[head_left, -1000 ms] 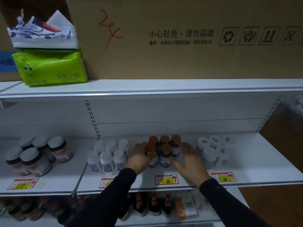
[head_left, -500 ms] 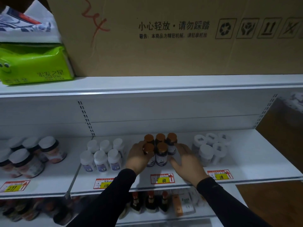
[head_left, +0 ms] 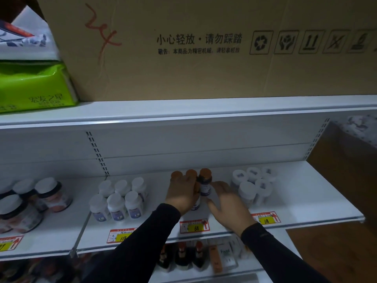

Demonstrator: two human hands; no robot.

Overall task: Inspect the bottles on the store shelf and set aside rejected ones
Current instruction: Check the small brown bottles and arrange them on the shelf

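Note:
A cluster of small dark bottles with orange caps stands mid-shelf on the white shelf, above the yellow "68" price tag. My left hand reaches over the front of the cluster, its fingers curled round a front bottle and hiding most of it. My right hand lies just right of the cluster with fingers spread, holding nothing, its fingertips close to the back right bottle. Both arms wear black sleeves.
White-capped bottles stand to the left, and white-topped containers to the right. Larger white-lidded jars sit far left. A big cardboard box and a green pack fill the upper shelf. More bottles stand below.
My left hand has slid further over the front orange-capped bottles, covering them. My right hand has eased back from the cluster's side. The view has shifted slightly left.

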